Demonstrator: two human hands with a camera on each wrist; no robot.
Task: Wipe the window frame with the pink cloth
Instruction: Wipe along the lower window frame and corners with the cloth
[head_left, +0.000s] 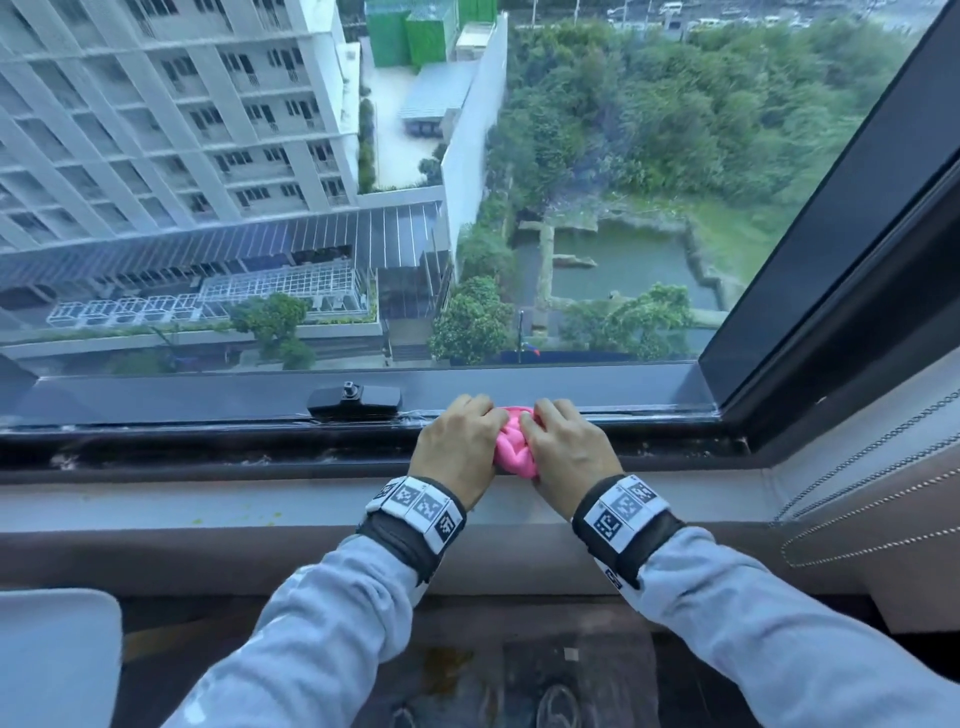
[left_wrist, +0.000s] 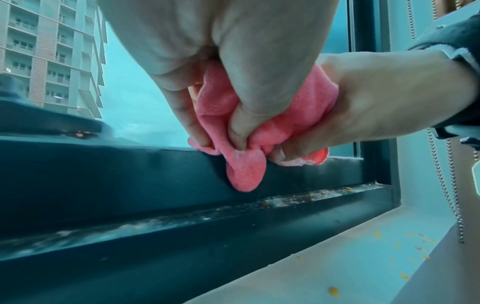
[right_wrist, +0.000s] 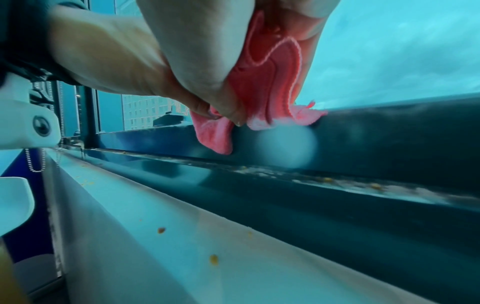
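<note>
The pink cloth (head_left: 513, 441) is bunched up between both hands on the dark bottom rail of the window frame (head_left: 208, 405). My left hand (head_left: 457, 441) grips its left side and my right hand (head_left: 563, 441) grips its right side, fingers curled over the top. From the left wrist view, the cloth (left_wrist: 233, 115) hangs over the rail's upper edge (left_wrist: 130, 170), with a flap drooping down its face. In the right wrist view the cloth (right_wrist: 270, 82) touches the rail top (right_wrist: 389, 127). The fingertips are mostly hidden by the cloth.
A black window latch (head_left: 354, 401) sits on the rail just left of my hands. The track below (left_wrist: 285, 199) holds dust and yellow crumbs. A pale sill (head_left: 208, 504) runs under it. Bead chains (head_left: 883, 447) hang at the right beside the frame's upright (head_left: 831, 234).
</note>
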